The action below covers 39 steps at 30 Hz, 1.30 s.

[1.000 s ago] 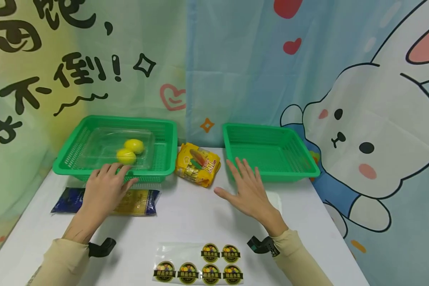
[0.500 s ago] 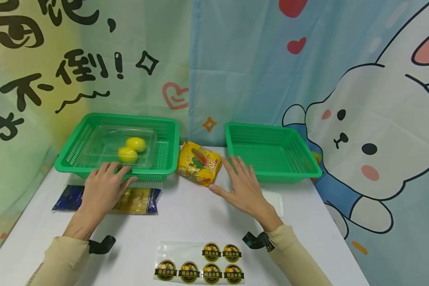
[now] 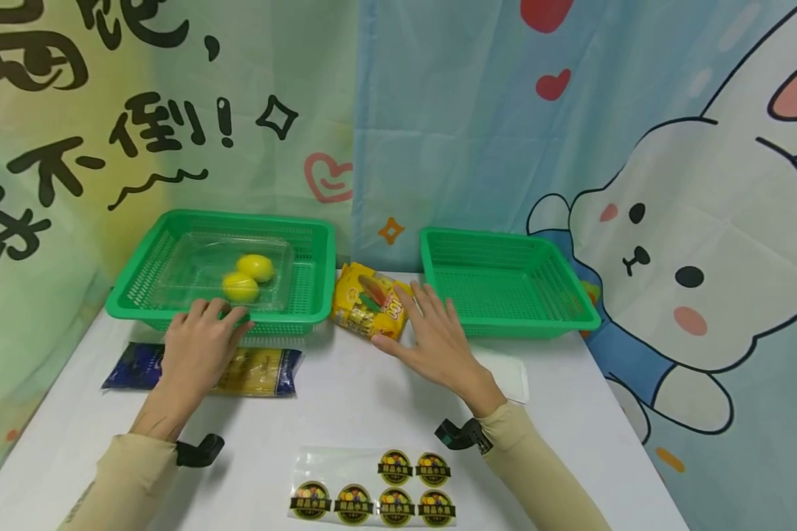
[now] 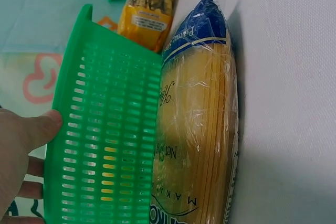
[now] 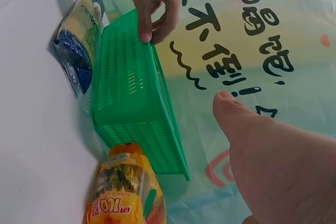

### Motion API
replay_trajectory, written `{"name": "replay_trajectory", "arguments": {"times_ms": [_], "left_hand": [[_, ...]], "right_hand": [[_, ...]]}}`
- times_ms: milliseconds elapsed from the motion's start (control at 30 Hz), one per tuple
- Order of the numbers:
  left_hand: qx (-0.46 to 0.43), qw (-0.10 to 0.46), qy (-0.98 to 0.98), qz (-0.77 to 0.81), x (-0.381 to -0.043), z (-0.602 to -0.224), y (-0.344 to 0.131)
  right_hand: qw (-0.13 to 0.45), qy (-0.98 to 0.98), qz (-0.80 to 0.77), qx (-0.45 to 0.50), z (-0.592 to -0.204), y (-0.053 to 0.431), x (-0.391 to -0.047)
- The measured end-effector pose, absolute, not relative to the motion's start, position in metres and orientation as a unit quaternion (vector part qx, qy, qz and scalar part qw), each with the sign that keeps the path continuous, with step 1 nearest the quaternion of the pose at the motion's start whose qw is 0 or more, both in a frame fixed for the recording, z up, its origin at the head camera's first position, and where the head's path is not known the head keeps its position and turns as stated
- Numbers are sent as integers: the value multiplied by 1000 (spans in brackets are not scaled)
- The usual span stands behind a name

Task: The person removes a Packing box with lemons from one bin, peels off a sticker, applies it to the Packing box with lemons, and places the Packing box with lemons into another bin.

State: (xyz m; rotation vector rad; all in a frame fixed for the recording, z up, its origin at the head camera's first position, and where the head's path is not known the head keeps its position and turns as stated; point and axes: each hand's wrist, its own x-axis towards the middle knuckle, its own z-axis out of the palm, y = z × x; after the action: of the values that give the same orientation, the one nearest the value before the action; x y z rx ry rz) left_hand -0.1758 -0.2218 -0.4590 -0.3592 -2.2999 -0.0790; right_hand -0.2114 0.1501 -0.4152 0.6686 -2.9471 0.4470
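Left basket (image 3: pixel 291 323): green plastic with slotted walls, standing at the back of the table (image 3: pixel 352 413) on the person's left, its near rim in the left hand's grip.
Left hand (image 3: pixel 198 343): clamped on the middle of that rim, thumb on the outer wall, fingers hooked over to the inner side.
Right hand (image 3: pixel 435 346): fingers straight and spread, thumb out to the side, holding nothing; it hovers close to the yellow packet, and whether a fingertip touches it I cannot tell. The two hands are well apart.
Yellow packet (image 3: pixel 368 304): between the baskets, just beside the right end of the left basket, printed "100".
Lemons (image 3: pixel 255 268): two yellow ones, side by side within the left basket.
Clear plastic box (image 3: pixel 192 269): also in that basket; whether the lemons sit in it or under it is hard to tell.
Pasta pack (image 3: pixel 255 371): blue ends, lying in front of the left basket, partly hidden by the left hand and wrist.
Right basket (image 3: pixel 544 324): green as well, at the back on the person's right.
White flat item (image 3: pixel 510 372): in front of the right basket, partly covered by the right wrist.
Sticker sheet (image 3: pixel 335 464): near edge of the table, six round labels on it.
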Motion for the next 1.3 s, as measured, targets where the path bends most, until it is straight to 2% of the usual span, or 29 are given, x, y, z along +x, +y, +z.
{"name": "replay_trajectory", "arguments": {"times_ms": [767, 1300], "left_hand": [[-116, 378, -917, -51, -175, -460, -217], [-109, 384, -915, -62, -174, -460, -214]], "right_hand": [[34, -954, 158, 251, -412, 100, -226], [14, -949, 171, 266, -413, 66, -231]]}}
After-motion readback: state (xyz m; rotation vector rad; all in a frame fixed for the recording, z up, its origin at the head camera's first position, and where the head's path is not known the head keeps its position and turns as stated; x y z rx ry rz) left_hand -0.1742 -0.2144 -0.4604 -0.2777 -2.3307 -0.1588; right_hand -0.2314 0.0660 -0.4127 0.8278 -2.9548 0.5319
